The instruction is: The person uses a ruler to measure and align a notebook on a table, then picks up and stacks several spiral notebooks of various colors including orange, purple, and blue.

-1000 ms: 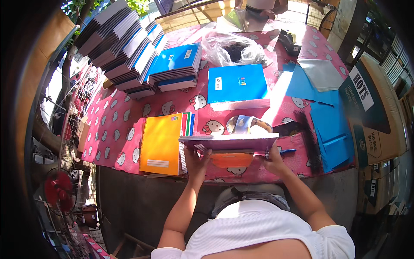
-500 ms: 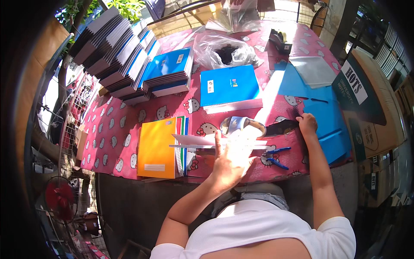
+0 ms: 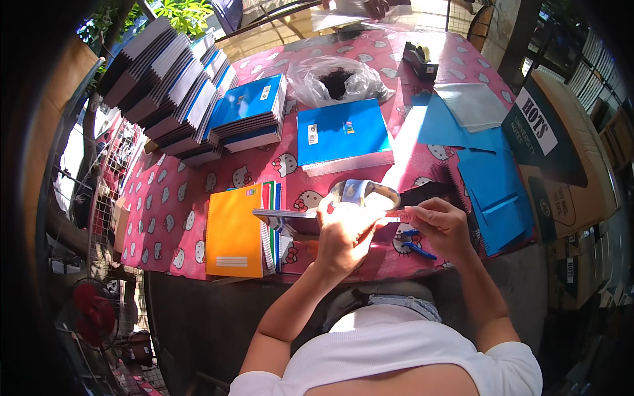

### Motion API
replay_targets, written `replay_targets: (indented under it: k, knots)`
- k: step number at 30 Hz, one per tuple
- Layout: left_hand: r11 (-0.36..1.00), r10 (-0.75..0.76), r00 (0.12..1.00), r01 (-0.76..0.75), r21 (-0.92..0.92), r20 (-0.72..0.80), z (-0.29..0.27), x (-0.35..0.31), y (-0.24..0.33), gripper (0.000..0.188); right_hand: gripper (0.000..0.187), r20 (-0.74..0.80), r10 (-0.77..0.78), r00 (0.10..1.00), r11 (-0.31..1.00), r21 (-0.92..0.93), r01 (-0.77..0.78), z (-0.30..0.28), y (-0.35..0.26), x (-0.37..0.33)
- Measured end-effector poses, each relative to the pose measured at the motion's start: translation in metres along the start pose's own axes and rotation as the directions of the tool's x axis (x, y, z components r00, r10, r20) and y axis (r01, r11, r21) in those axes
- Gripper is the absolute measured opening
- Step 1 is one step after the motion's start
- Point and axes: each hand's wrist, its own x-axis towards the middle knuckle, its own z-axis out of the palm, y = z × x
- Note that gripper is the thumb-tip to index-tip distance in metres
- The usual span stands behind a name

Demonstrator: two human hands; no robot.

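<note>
My left hand [image 3: 345,241] is closed round a thin notebook [image 3: 284,216], seen nearly edge-on with its pages fanned at the left end. My right hand [image 3: 444,228] is at the notebook's right end, thumb and fingers pinched at a narrow reddish strip [image 3: 398,216]; what they grip is too small to make out. Behind the hands stands a large roll of tape [image 3: 366,193]. Blue-handled pliers [image 3: 417,246] lie just below my right hand. Beyond that hand is a dark bundle [image 3: 432,193], partly hidden.
Left of my hands lie notebooks, a yellow one [image 3: 234,231] on top. Blue notebooks [image 3: 345,135] are stacked ahead, with tall piles [image 3: 168,86] far left. Blue covers [image 3: 495,191] and a carton [image 3: 561,158] are at right. A plastic bag [image 3: 304,79], tape dispenser [image 3: 421,63] and another person's hand [image 3: 376,8] are farther back.
My right hand has come left from the dark bundle to the notebook's end. My left hand has tilted the notebook. At the far edge, another person's hand has come into view.
</note>
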Motion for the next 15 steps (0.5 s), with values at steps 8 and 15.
replay_targets:
  k: [8, 15]
  knots:
    - [1.000, 0.019, 1.000, -0.019, -0.001, -0.014, 0.001, -0.002, 0.002, 0.029, 0.019, 0.154, 0.008, 0.988, 0.999, 0.032, -0.013, -0.008, -0.010, 0.012]
    - [1.000, -0.027, 1.000, 0.027, 0.011, -0.001, -0.003, -0.004, 0.005, 0.028, 0.013, 0.306, 0.216, 0.927, 0.970, 0.041, -0.240, -0.003, -0.015, 0.017]
